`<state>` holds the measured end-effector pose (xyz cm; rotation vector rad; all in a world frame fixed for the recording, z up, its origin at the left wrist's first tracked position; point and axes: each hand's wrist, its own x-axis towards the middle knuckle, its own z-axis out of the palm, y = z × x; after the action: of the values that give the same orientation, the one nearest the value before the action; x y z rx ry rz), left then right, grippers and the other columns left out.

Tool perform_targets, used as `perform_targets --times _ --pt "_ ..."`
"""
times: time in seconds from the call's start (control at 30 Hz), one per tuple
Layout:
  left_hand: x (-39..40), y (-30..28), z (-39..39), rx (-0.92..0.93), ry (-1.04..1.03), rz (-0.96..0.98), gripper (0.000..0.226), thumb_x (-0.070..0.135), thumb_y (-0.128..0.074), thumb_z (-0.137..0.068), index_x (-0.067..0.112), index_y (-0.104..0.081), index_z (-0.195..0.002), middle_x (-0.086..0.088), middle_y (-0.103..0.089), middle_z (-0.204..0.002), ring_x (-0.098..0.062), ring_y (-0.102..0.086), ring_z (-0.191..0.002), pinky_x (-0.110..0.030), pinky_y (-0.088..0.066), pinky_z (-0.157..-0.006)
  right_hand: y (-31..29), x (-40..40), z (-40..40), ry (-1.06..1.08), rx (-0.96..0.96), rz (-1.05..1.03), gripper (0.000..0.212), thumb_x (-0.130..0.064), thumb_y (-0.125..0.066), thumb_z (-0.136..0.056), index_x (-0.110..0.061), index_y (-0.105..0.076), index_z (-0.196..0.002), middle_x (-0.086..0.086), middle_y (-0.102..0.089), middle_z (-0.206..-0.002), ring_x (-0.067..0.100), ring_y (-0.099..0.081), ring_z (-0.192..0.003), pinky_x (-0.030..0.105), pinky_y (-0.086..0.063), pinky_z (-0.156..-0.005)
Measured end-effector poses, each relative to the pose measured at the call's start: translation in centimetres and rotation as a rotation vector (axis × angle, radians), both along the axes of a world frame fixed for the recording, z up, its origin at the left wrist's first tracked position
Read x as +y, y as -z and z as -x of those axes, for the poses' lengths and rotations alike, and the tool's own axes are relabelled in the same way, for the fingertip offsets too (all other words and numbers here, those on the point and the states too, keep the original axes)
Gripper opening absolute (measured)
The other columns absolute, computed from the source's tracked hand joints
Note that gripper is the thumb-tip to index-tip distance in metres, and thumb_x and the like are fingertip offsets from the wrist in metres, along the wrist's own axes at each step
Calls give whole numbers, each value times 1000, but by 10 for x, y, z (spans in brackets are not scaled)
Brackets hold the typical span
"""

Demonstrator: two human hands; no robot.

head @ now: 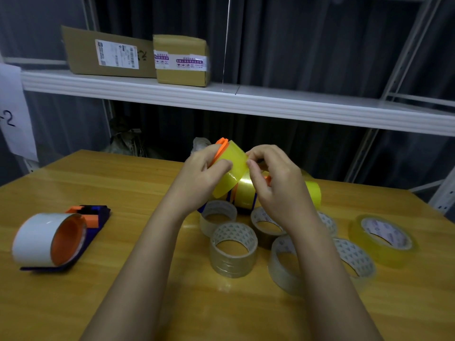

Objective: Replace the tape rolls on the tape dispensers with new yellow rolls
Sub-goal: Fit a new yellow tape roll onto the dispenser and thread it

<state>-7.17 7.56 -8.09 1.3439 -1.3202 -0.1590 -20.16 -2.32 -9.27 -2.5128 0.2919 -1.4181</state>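
Above the middle of the wooden table I hold a tape dispenser with an orange hub and a yellow roll on it. My left hand grips the roll and the orange part from the left. My right hand pinches the roll's right edge with thumb and fingertips. Behind my hands stand another yellow roll on a blue dispenser and a third yellow roll. At the left lies a blue and orange dispenser carrying a white roll.
Several clear and brownish used rolls lie in front of my arms, and a pale yellow roll lies flat at the right. A white shelf with two cardboard boxes runs behind the table.
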Motion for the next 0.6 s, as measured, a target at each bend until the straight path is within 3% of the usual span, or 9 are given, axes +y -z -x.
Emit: perform_targets --times 0.2,0.33,0.5,0.6 --pt "1 0 0 -9 19 -27 52 43 -48 -77 -7 -56 -90 -30 -46 -74 -41 -47 -66 -52 -38 -61 -2 -1 3 -37 -49 -184 12 -15 -49 -99 -10 -60 -100 2 -62 -90 10 -56 -80 24 -46 -68" --pt "2 -1 0 9 24 -21 52 43 -48 -77 -6 -57 -91 -31 -48 -77 -44 -49 -70 -55 -41 -63 -5 -4 11 -147 -40 -274 13 -17 -59 -94 -13 -69 -101 -3 -68 -97 7 -63 -92 17 -50 -75" --pt "2 -1 -3 -5 0 -6 50 44 -48 -76 -4 -59 -88 -31 -50 -76 -45 -49 -71 -57 -43 -63 -5 -4 8 -141 -68 -211 9 -11 -71 -86 -11 -74 -94 -2 -70 -97 6 -65 -95 15 -51 -80" --pt "2 -2 -2 -6 9 -6 54 43 -47 -76 -8 -57 -89 -32 -50 -77 -45 -49 -71 -58 -42 -63 -5 -4 6 -116 -90 -173 7 -12 -72 -84 -11 -76 -91 -3 -71 -94 6 -66 -94 24 -55 -82"
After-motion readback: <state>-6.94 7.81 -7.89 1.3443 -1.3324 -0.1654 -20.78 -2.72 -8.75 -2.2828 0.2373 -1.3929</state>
